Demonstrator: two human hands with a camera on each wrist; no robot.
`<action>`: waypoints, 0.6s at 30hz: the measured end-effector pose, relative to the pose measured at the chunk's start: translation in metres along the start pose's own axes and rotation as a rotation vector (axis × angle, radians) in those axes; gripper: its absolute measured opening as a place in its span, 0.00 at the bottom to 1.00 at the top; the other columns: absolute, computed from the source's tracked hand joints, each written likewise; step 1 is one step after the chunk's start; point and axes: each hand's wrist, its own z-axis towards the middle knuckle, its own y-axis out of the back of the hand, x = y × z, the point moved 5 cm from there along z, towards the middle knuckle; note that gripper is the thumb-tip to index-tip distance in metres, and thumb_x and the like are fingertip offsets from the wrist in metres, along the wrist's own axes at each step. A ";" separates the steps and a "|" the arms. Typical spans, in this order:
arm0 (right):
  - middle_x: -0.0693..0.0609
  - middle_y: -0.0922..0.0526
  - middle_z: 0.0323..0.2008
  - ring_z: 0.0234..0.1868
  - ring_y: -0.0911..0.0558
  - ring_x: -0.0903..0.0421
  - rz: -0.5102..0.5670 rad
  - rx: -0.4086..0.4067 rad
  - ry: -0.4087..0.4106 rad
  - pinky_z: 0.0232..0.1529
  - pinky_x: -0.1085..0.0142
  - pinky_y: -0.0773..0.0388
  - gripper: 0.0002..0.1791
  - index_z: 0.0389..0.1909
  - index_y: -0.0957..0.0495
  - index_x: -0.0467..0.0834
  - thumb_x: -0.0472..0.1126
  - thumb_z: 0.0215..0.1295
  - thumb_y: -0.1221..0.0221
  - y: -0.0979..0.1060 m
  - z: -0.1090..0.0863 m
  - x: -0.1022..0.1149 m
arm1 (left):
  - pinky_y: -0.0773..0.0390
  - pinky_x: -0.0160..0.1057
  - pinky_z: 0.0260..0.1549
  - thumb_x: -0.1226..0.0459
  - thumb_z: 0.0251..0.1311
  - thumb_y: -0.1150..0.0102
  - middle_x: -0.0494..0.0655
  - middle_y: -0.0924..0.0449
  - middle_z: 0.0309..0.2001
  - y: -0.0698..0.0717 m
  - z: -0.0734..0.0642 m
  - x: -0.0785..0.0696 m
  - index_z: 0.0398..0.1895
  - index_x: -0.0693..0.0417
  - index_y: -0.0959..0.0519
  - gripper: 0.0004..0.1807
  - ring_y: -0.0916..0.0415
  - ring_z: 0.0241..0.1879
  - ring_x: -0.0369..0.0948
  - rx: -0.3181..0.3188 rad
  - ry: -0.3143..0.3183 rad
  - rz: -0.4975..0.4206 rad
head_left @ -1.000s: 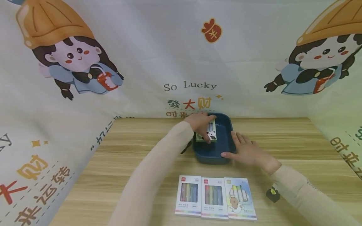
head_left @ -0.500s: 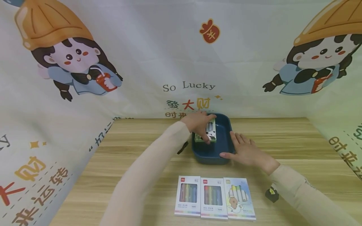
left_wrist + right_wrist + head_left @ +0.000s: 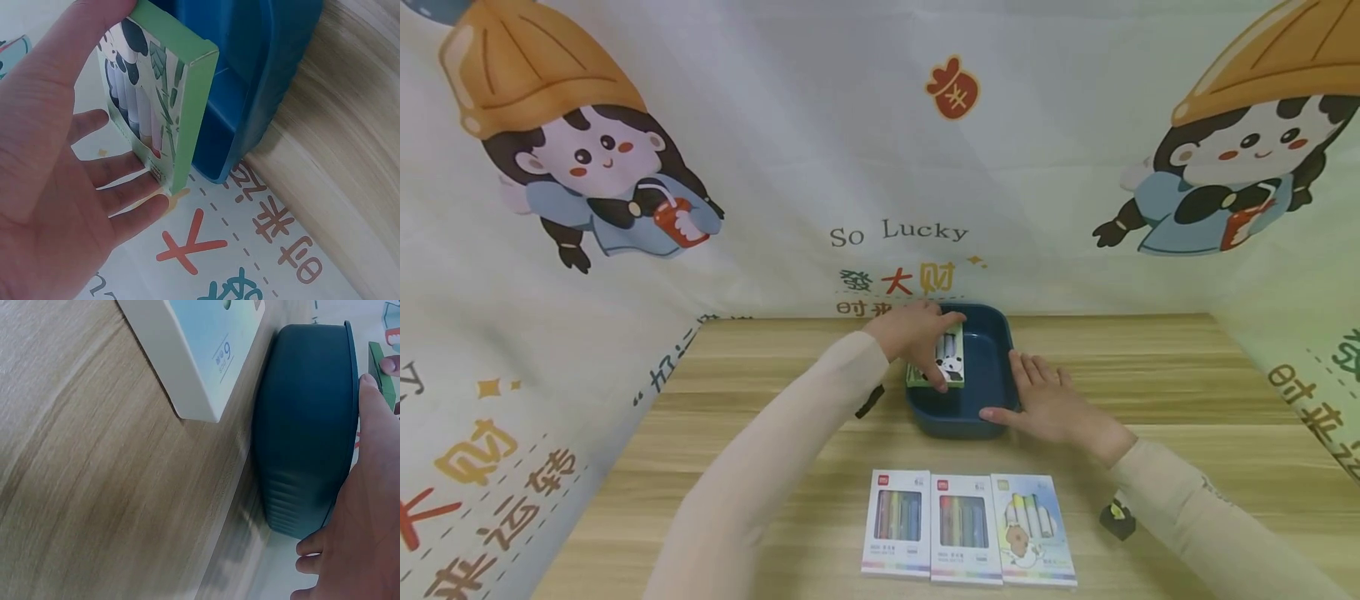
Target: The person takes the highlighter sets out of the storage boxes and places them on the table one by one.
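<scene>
My left hand (image 3: 917,333) grips a green box of markers (image 3: 951,367) with a panda printed on it. Its thumb is at the near edge and the fingers are at the far edge. In the left wrist view, the marker box (image 3: 153,94) stands tilted beside the blue bin (image 3: 250,119), its marker window towards the palm. The head view has the box over the left side of the bin (image 3: 966,427). My right hand (image 3: 1060,408) rests along the bin's right side with straight fingers, the thumb at the rim. Part of the box is hidden behind the left hand.
Three pen boxes lie in a row nearer to me: a white one (image 3: 897,562) at left, another white one (image 3: 966,565) in the middle, and a blue-and-white box (image 3: 1052,508) at right. A printed cloth (image 3: 790,150) stands behind the wooden table (image 3: 737,375).
My left hand and the marker box have shifted slightly left and towards me. The right hand stays against the bin. The head view has moved a little.
</scene>
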 end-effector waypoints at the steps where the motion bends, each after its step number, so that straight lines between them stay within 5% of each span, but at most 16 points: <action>1: 0.29 0.52 0.76 0.78 0.53 0.31 0.004 0.000 0.001 0.71 0.30 0.56 0.63 0.77 0.60 0.31 0.78 0.62 0.54 0.000 0.000 0.000 | 0.34 0.53 0.69 0.32 0.42 0.31 0.50 0.42 0.76 -0.001 -0.001 0.000 0.80 0.35 0.55 0.64 0.44 0.75 0.50 0.004 0.001 -0.004; 18: 0.28 0.52 0.76 0.77 0.52 0.29 0.015 0.013 0.015 0.71 0.30 0.56 0.62 0.77 0.59 0.30 0.77 0.63 0.55 0.001 -0.002 0.003 | 0.30 0.52 0.67 0.32 0.42 0.31 0.48 0.38 0.74 -0.002 -0.014 -0.003 0.80 0.35 0.54 0.63 0.39 0.72 0.49 0.012 0.000 0.006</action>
